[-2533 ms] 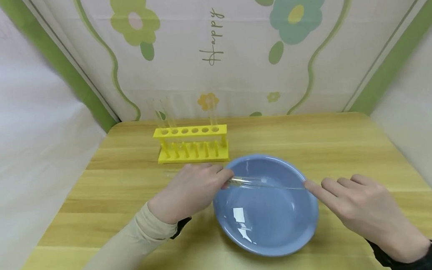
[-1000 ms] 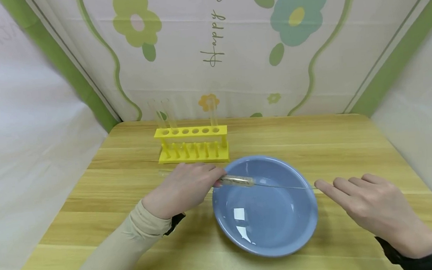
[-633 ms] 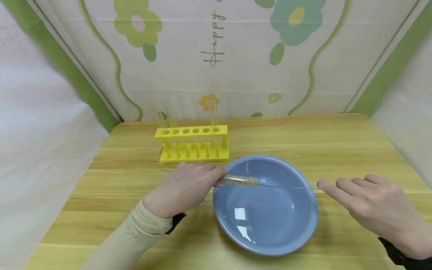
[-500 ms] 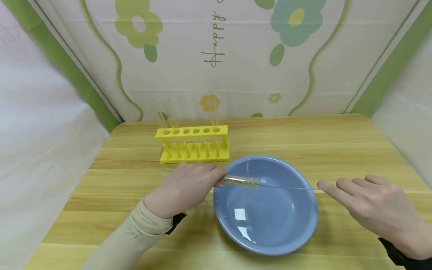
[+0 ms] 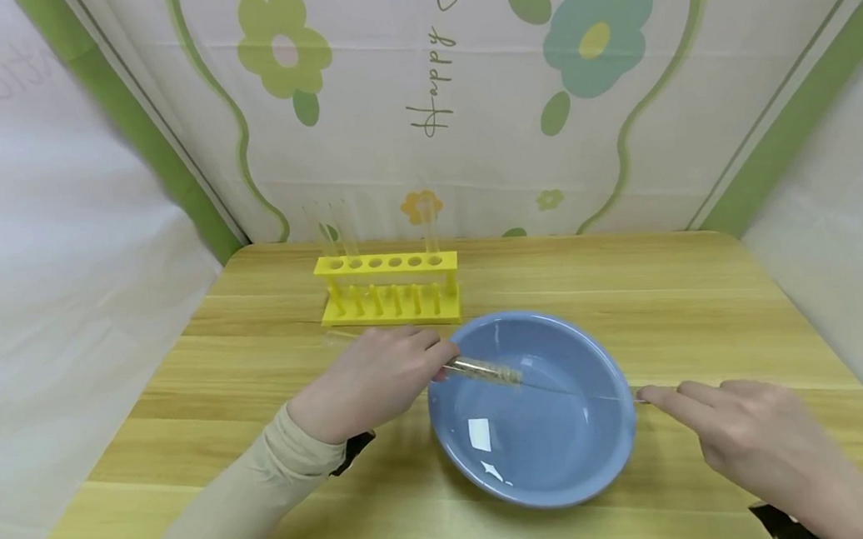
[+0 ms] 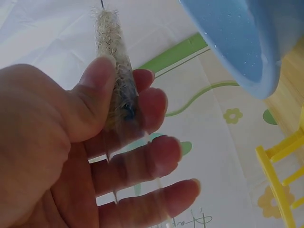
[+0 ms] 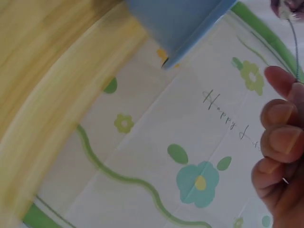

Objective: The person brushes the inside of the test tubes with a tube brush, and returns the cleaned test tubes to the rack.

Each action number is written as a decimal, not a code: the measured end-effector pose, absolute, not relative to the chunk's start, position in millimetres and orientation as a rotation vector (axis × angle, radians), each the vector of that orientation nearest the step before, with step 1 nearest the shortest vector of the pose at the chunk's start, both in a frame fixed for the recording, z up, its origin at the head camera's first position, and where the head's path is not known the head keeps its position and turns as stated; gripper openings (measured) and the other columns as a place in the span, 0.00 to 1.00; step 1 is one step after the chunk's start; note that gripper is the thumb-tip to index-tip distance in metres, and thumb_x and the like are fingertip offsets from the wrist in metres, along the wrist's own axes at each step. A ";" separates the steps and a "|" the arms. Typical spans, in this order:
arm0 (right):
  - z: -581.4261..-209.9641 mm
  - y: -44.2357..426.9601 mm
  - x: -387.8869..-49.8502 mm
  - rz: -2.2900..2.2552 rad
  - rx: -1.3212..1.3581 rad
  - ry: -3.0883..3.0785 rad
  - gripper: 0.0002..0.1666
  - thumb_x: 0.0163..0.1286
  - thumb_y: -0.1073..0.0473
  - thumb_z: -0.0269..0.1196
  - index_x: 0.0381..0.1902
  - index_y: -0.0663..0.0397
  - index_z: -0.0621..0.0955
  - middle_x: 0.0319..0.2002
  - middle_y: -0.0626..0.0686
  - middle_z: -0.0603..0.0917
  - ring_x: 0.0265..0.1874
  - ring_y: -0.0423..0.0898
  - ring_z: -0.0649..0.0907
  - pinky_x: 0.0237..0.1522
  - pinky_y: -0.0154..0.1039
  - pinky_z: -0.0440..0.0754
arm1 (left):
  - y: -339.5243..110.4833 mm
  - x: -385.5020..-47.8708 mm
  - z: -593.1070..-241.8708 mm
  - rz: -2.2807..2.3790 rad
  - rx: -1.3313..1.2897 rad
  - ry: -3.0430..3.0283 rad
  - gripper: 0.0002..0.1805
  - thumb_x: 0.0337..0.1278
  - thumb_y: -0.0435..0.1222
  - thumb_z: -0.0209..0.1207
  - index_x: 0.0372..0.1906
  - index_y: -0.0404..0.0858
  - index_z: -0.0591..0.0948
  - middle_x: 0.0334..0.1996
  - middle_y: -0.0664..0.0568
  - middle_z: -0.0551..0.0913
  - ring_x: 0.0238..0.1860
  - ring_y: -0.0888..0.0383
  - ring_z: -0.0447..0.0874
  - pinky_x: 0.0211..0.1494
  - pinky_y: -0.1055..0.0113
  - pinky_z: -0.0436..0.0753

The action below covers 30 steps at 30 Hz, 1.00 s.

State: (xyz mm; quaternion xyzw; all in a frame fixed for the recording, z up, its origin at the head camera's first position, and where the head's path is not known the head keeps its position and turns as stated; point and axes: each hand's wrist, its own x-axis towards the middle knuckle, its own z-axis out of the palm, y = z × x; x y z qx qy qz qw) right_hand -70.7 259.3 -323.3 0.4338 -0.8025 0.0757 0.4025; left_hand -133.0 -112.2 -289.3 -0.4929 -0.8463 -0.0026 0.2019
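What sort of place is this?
Maybe a little science corner rather than a real lab: a yellow rack holds clear tubes and there's a bristly brush, but a flowery sheet hangs behind.

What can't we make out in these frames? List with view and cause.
Far end of the brush: head view, hidden by the right hand.
Bottom of the held tube: left wrist view, cut off by the lower edge.
Contents of the racked tubes: head view, too faint against the printed backdrop.
Whether the basin holds water: head view, reflections obscure it.
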 end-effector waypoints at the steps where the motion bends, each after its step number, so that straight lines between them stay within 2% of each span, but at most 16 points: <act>1: -324.6 259.4 -69.4 0.215 1.100 -2.048 0.31 0.67 0.71 0.35 0.38 0.52 0.86 0.18 0.37 0.74 0.11 0.30 0.60 0.12 0.21 0.54 | -112.3 -132.4 -288.9 -0.004 -1.373 -2.352 0.11 0.54 0.37 0.71 0.41 0.40 0.81 0.29 0.54 0.82 0.28 0.59 0.82 0.24 0.71 0.79; 3: -327.9 259.7 -68.2 0.275 1.113 -2.075 0.30 0.69 0.68 0.35 0.40 0.52 0.87 0.23 0.37 0.82 0.12 0.32 0.72 0.13 0.22 0.64 | -112.5 -131.2 -288.6 0.000 -1.369 -2.331 0.12 0.54 0.36 0.71 0.41 0.40 0.82 0.29 0.54 0.82 0.29 0.59 0.82 0.25 0.70 0.80; 5: -331.4 260.1 -67.9 0.323 1.126 -2.080 0.30 0.70 0.67 0.35 0.41 0.53 0.87 0.26 0.39 0.85 0.18 0.35 0.82 0.15 0.24 0.71 | -112.4 -130.4 -288.6 -0.001 -1.370 -2.304 0.11 0.53 0.35 0.71 0.41 0.40 0.82 0.29 0.54 0.82 0.29 0.58 0.83 0.26 0.70 0.81; 7: -334.1 260.8 -68.1 0.354 1.132 -2.083 0.30 0.73 0.66 0.35 0.42 0.52 0.86 0.28 0.38 0.86 0.20 0.35 0.83 0.15 0.24 0.72 | -112.2 -129.5 -288.6 -0.002 -1.373 -2.278 0.11 0.53 0.34 0.71 0.41 0.40 0.83 0.29 0.54 0.82 0.29 0.59 0.83 0.26 0.70 0.81; 12: -337.1 262.7 -69.0 0.469 1.176 -2.101 0.29 0.78 0.61 0.36 0.42 0.54 0.86 0.31 0.38 0.87 0.21 0.28 0.77 0.19 0.21 0.70 | -111.0 -127.6 -289.2 -0.012 -1.369 -2.220 0.10 0.53 0.32 0.71 0.39 0.39 0.82 0.28 0.54 0.82 0.27 0.59 0.82 0.26 0.71 0.80; 16: -338.7 263.7 -69.9 0.573 1.225 -2.124 0.30 0.79 0.61 0.36 0.41 0.57 0.86 0.33 0.38 0.86 0.22 0.26 0.70 0.23 0.17 0.67 | -110.1 -126.0 -289.4 -0.014 -1.366 -2.184 0.09 0.53 0.30 0.70 0.38 0.38 0.81 0.28 0.53 0.81 0.27 0.58 0.81 0.26 0.70 0.80; 30: -336.1 262.6 -65.3 0.673 1.211 -2.269 0.30 0.82 0.54 0.36 0.42 0.55 0.86 0.34 0.37 0.86 0.24 0.25 0.71 0.28 0.17 0.68 | -109.1 -123.3 -288.4 0.008 -1.344 -2.152 0.09 0.54 0.28 0.68 0.39 0.37 0.81 0.28 0.52 0.81 0.26 0.58 0.80 0.26 0.70 0.81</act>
